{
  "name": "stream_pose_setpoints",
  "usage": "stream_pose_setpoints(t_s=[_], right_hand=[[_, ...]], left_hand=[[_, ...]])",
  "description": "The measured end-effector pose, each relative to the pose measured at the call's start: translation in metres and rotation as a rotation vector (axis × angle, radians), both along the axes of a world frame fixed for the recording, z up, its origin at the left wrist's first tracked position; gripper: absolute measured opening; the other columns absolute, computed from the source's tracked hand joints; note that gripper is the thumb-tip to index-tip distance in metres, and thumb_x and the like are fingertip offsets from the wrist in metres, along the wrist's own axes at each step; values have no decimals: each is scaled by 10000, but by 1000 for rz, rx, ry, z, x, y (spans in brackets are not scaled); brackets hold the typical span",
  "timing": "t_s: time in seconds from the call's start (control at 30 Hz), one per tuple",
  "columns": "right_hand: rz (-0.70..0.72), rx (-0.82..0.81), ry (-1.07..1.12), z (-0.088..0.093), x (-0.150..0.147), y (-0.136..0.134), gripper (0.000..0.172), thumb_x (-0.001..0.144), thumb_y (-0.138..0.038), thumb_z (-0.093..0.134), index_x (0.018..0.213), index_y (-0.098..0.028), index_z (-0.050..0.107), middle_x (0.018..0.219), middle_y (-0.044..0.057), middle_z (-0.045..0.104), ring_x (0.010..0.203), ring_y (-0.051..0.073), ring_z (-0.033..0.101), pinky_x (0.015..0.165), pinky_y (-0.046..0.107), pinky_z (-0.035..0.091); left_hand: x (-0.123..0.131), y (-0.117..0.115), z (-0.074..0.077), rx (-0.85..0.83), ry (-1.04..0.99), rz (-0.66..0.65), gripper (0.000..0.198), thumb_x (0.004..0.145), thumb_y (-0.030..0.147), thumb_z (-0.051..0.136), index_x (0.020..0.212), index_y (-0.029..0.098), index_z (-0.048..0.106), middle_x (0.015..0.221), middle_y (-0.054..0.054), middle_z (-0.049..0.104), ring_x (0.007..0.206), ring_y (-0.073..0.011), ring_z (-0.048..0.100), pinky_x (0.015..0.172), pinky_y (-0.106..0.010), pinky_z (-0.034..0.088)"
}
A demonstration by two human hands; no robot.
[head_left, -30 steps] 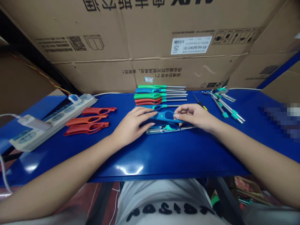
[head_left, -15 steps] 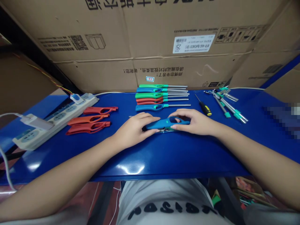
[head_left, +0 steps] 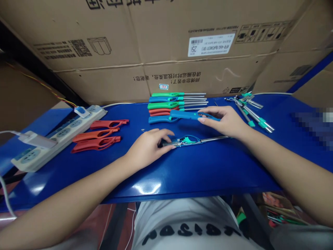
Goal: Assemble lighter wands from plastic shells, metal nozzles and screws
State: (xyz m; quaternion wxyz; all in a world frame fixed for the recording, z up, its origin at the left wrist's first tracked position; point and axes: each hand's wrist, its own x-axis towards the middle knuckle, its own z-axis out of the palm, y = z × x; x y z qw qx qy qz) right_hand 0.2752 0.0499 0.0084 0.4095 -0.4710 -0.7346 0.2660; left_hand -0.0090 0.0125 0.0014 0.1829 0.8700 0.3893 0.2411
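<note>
My right hand [head_left: 227, 121] pinches a blue lighter casing half [head_left: 184, 115] by its trigger-loop end, holding it raised above the table. Below it lies an opened stick lighter [head_left: 191, 140], its blue lower shell showing a green trigger, wires and a long metal tube. The fingers of my left hand [head_left: 148, 147] close on the left end of this opened lighter. Just behind the raised casing, several assembled stick lighters [head_left: 165, 105] in green, blue and red lie in a row, tubes pointing right. The raised casing covers part of the nearest ones.
Red casing halves [head_left: 101, 133] lie to the left, beside a white power strip [head_left: 63, 133] with plugs in it. Metal tubes with green parts [head_left: 256, 116] are piled at right. A cardboard box [head_left: 117, 80] stands along the back. A small metal piece [head_left: 143, 130] lies behind my left hand.
My right hand has lifted the blue casing half up and away, uncovering the lighter's inner parts. My left hand stays at the lower shell. The screwdriver is now mostly hidden behind my right hand.
</note>
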Motion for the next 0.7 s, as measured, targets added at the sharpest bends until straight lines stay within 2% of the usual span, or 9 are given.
stream_pose_setpoints(t_s=[0.1,0.2,0.43,0.53,0.63,0.7], right_hand=[[-14,-23,24,0,-2,0,367,722,-470,771,969,-199,789,974,59,782,906,267,730,885,435,594],[-15,-47,6,-2,-4,-1,395,718,-483,770,978,-187,789,990,68,781,916,272,733,898,435,594],[64,-48,-36,-6,-4,-1,426,738,-500,754,1015,-178,790,1007,76,779,938,277,730,875,415,593],[96,-46,-57,-6,-3,-1,429,749,-497,747,1019,-167,788,1026,84,776,933,267,728,881,400,585],[108,-12,-82,-5,-1,-1,421,765,-499,740,1017,-165,784,1018,87,771,918,251,719,868,379,575],[128,17,-123,-4,0,-2,399,784,-497,730,1011,-173,778,993,80,763,892,236,707,841,365,567]], left_hand=[[-1,0,0,122,71,-115,158,926,278,689,1033,179,748,949,-41,766,852,-184,651,777,-301,504],[-1,1,-1,126,73,-134,169,946,276,659,1018,179,776,945,-57,747,870,-191,654,791,-310,520],[-1,1,-4,74,68,-90,164,935,264,674,1029,186,784,937,-54,718,856,-177,673,769,-290,527],[0,-1,-3,65,14,-45,214,891,321,732,1051,182,760,930,-35,725,754,-141,661,695,-254,517],[0,-2,2,163,-85,45,215,866,380,751,912,171,727,821,-9,702,662,-119,607,641,-240,494],[-1,-2,7,259,-131,102,214,889,372,722,837,170,679,802,-13,684,711,-138,606,677,-253,501]])
